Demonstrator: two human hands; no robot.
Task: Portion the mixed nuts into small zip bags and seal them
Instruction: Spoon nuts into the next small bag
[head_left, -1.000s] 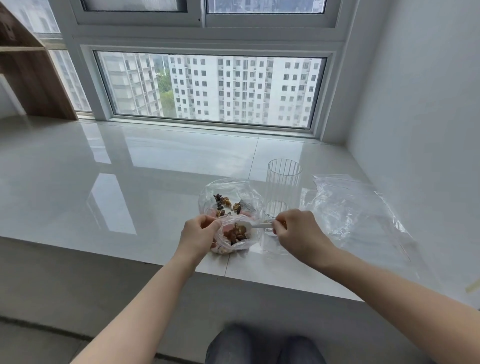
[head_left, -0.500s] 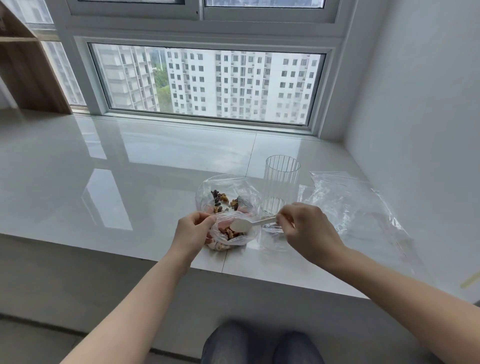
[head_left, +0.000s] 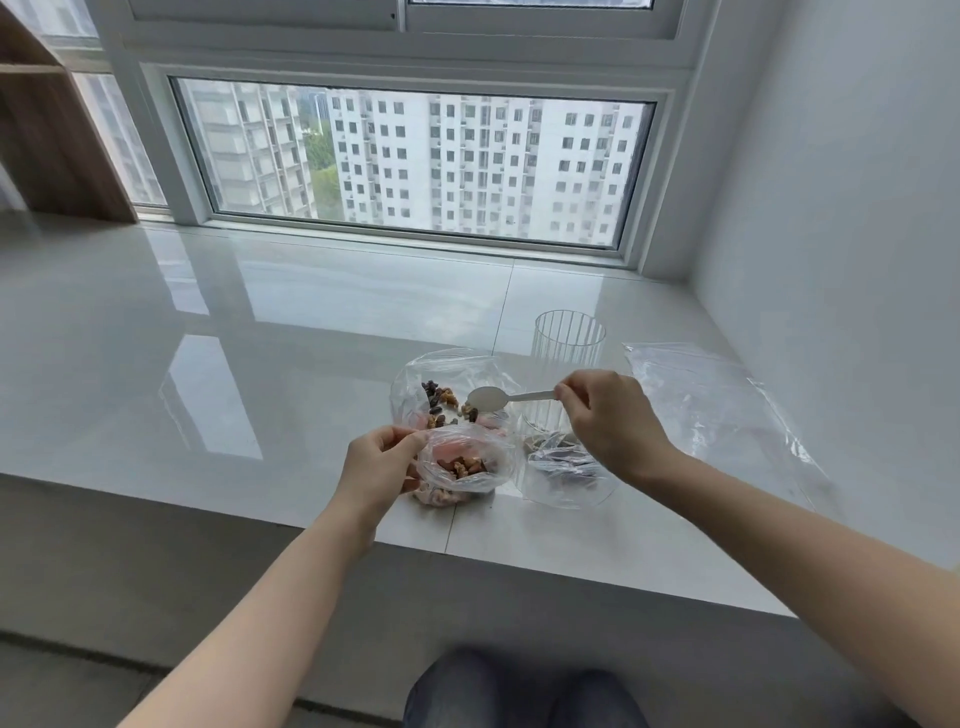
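My left hand (head_left: 382, 467) pinches the rim of a small clear zip bag (head_left: 470, 460) and holds its mouth wide; brown nuts lie inside it. Behind it a larger clear bag of mixed nuts (head_left: 441, 387) sits open on the white sill. My right hand (head_left: 605, 415) grips the handle of a white plastic spoon (head_left: 491, 399), whose bowl hovers above the larger bag and looks empty. Another small bag (head_left: 563, 475) with dark contents lies below my right wrist.
A ribbed clear glass (head_left: 569, 343) stands just behind my right hand. A flat pile of empty clear bags (head_left: 711, 405) lies to the right by the wall. The glossy sill (head_left: 260, 364) ends at a front edge near my knees. A window runs along the back.
My right hand lifted the spoon out of the small bag and carried it up and back over the larger bag. My left hand kept hold of the small bag's rim.
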